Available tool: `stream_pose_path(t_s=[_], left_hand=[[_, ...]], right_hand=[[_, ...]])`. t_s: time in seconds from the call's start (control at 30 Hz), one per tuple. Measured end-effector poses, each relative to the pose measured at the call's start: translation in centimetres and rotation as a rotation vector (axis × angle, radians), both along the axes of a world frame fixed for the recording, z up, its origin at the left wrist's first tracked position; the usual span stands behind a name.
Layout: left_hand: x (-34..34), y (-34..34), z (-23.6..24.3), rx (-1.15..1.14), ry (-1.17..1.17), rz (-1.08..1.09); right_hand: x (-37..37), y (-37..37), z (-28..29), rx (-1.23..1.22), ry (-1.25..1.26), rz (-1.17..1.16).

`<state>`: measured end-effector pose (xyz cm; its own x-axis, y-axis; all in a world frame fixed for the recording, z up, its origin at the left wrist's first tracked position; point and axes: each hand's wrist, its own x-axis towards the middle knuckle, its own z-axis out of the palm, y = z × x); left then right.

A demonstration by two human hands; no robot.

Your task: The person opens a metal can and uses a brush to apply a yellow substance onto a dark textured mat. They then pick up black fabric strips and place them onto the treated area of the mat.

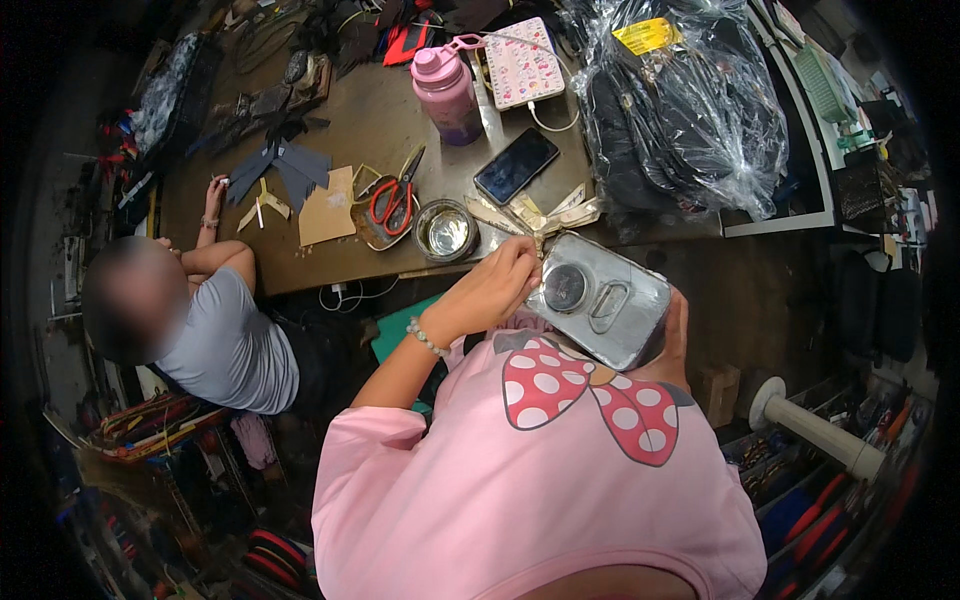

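A rectangular silver metal can with a round dark cap and a folding handle is tilted in front of my chest, at the table's near edge. My right hand wraps around its right side, with most of the fingers hidden behind it. The fingers of my left hand are curled closed against the can's upper left corner; their tips are partly hidden. Just beyond that corner lie several pale strips. To the left of them stands a round glass dish with a shiny inside.
Red-handled scissors, brown cardboard, a black phone and a pink bottle are on the table. A patterned pink device has a white cable. Plastic-wrapped black goods fill the right. Another person sits left.
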<state>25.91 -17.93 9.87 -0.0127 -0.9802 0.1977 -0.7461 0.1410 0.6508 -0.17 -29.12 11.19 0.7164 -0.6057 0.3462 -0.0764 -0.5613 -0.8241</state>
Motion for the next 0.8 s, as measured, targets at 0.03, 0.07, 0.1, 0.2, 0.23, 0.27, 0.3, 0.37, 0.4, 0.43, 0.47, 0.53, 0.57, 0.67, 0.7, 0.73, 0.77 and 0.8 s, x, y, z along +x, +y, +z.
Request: stream_pose_path(t_s=[0.03,0.07,0.1,0.2,0.23,0.27,0.3,0.37,0.4,0.43,0.47,0.53,0.57,0.67,0.7,0.73,0.77,0.8], left_hand=[[0.0,0.6,-0.1,0.092,0.09,0.004],[0.0,1.0,-0.3,0.118,0.152,0.007],[0.0,1.3,-0.6,0.134,0.221,0.013],[-0.2,1.6,-1.3,0.055,0.357,0.018],[-0.3,1.7,-1.5,0.009,0.392,0.017],[-0.5,1.8,-1.7,0.008,0.459,0.025],[-0.7,1.9,-1.9,0.007,0.526,0.032],[-1.3,2.0,-2.2,0.046,0.775,0.086],[-1.7,2.1,-2.4,0.089,0.957,0.135],[-1.9,2.1,-2.6,0.129,1.139,0.159],[-1.9,1.9,-2.8,0.147,1.221,0.195],[-1.8,1.2,-3.3,0.155,1.39,0.236],[-2.4,0.6,-3.6,0.085,1.415,0.327],[-2.7,-0.1,-3.9,0.075,1.472,0.384],[-2.8,0.0,-3.7,0.053,1.401,0.398],[-2.8,0.2,-3.4,0.05,1.333,0.403],[-2.7,0.6,-3.0,0.052,1.271,0.418],[-2.7,1.0,-2.5,0.077,1.162,0.419]], right_hand=[[-0.1,0.1,-0.1,0.012,0.003,-0.015],[-0.1,0.2,-0.3,0.031,0.002,-0.025],[-0.2,0.2,-0.5,0.022,0.019,-0.031],[-0.4,0.0,-0.8,0.008,0.039,-0.02],[-0.5,0.0,-1.0,-0.005,0.035,-0.012],[-0.6,-0.1,-1.1,-0.013,0.032,-0.005],[-0.7,-0.1,-1.2,0.001,0.053,-0.015],[-0.8,-0.3,-1.4,0.033,0.102,-0.033],[-0.9,-0.4,-1.5,0.0,0.117,-0.032],[-0.9,-0.5,-1.6,-0.031,0.131,-0.03],[-0.9,-0.5,-1.8,-0.057,0.144,-0.026],[-0.8,-0.5,-2.0,-0.051,0.115,-0.009],[-0.8,-0.5,-2.1,-0.051,0.102,-0.002],[-0.6,-0.3,-2.2,-0.074,0.044,-0.012],[-0.6,-0.3,-2.1,-0.063,0.073,-0.031],[-0.6,-0.3,-2.0,-0.061,0.098,-0.03],[-0.6,-0.3,-1.8,-0.058,0.122,-0.029],[-0.5,-0.2,-1.7,-0.055,0.096,-0.024]])
